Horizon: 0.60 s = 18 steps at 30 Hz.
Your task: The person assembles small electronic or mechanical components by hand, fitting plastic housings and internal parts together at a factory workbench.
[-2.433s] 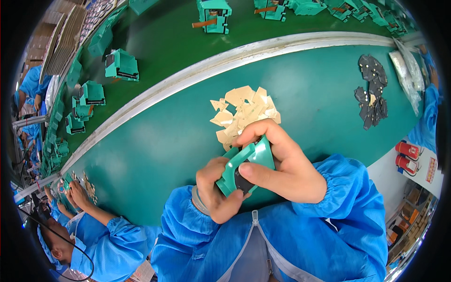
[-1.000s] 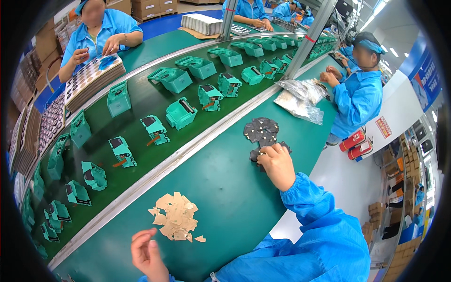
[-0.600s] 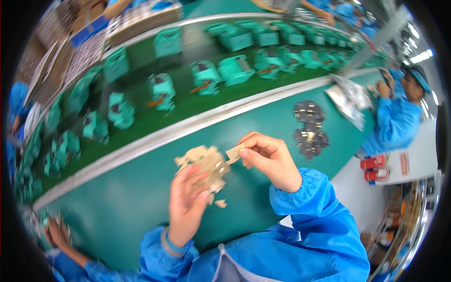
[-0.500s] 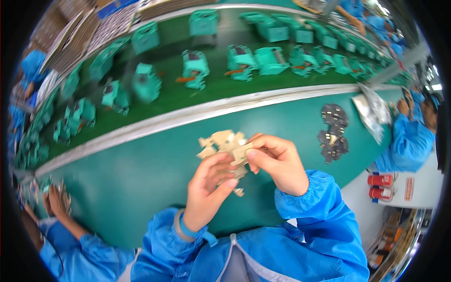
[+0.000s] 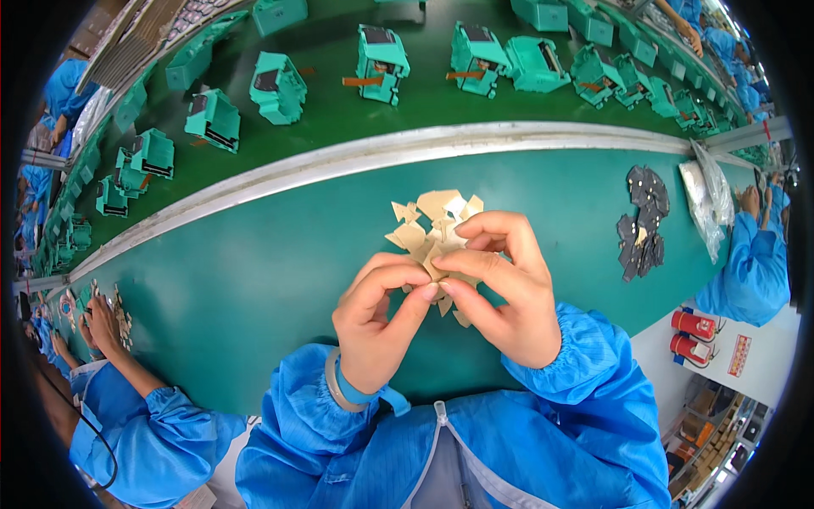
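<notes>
My left hand and my right hand meet above a loose pile of thin beige pieces on the green table. Between their fingertips is a small beige flat piece, pinched from both sides and partly covered by the fingers. The thumbs nearly touch at its near edge. Irregular, angular shapes make up the pile, which shows beyond my fingers and a little below them. Its middle is hidden by my hands.
Farther right lies a heap of black flat parts, beside a clear plastic bag. Beyond a metal rail, several green housings stand on a green belt. Co-workers in blue sit left and right.
My left hand has closed from loosely spread fingers and come up against my right at the beige piece. The view has shifted, so the table things appear farther right.
</notes>
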Motion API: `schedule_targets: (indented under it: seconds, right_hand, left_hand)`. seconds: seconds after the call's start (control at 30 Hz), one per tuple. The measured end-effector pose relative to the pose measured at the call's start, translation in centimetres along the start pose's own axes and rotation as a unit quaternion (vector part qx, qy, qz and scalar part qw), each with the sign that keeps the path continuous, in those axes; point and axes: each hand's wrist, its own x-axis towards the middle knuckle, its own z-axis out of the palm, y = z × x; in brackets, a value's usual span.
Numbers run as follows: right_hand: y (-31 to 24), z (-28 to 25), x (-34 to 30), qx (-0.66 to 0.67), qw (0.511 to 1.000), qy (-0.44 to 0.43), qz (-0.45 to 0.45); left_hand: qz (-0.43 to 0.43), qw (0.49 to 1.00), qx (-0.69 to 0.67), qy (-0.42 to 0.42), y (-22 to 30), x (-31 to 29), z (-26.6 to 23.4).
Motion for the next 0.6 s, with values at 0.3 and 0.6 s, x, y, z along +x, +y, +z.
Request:
schedule_targets:
  seconds: [0.3, 0.6]
  right_hand:
    - [1.6, -0.3, -0.7, -0.053, 0.997, -0.05, -0.028]
    - [2.2, -0.5, -0.9, -0.031, 0.998, -0.057, 0.005]
  left_hand:
    - [0.076, 0.973, 0.212, -0.049, -0.1, 0.8, -0.4]
    - [0.063, 0.973, 0.213, -0.064, -0.2, 1.0, -0.3]
